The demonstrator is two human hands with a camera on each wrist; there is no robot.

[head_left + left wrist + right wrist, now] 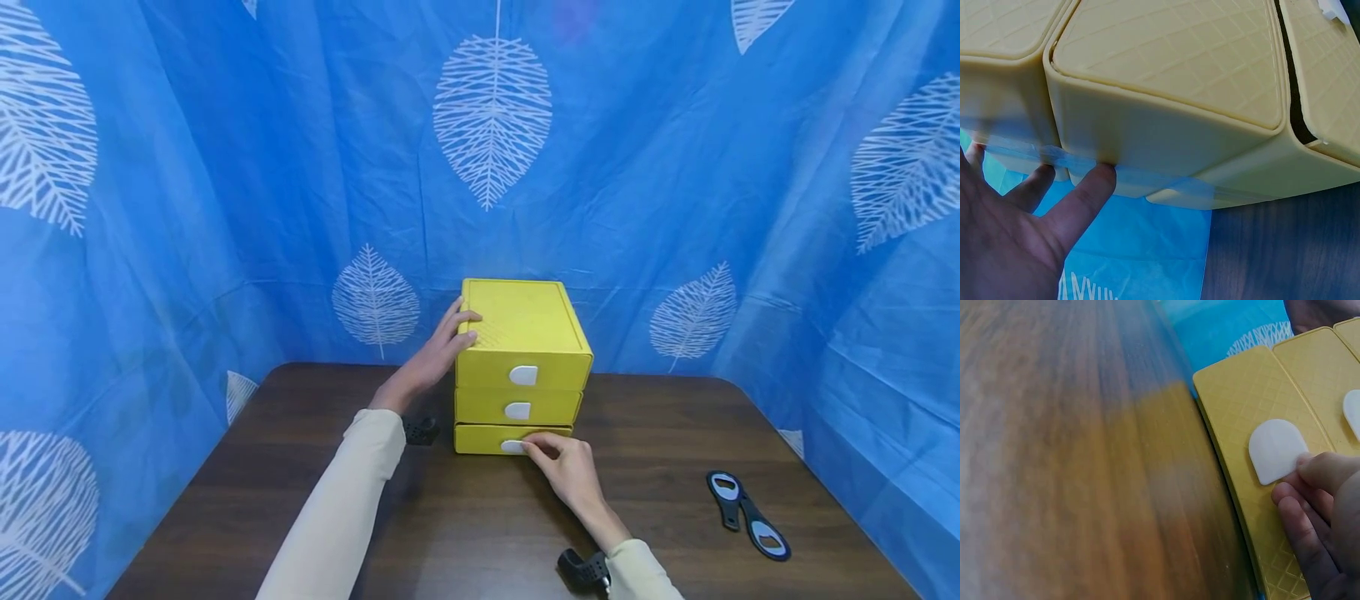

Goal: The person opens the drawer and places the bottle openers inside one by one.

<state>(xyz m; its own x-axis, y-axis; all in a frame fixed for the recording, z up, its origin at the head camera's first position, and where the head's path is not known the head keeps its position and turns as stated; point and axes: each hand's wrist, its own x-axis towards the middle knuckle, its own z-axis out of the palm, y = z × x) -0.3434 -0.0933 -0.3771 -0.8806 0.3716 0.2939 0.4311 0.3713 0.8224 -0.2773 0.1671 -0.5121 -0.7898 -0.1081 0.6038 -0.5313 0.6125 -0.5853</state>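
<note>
A yellow three-drawer box [525,317] stands at the back of the table, a white tab handle on each drawer front. My left hand [438,354] rests against its upper left side, fingers spread over the edge; the left wrist view shows the fingertips [1105,175] touching the side. At the bottom drawer [480,439], my right hand [570,471] pinches the white handle [1277,450] between thumb and fingers. A dark gap [1297,106] along that drawer's edge shows it slightly pulled out. What lies inside the drawers is hidden.
Two black bottle openers with pale metal inserts [768,537] lie touching or close together on the dark wooden table [660,467], to the right. Behind and beside the table hangs a blue curtain [600,167] with white leaf prints.
</note>
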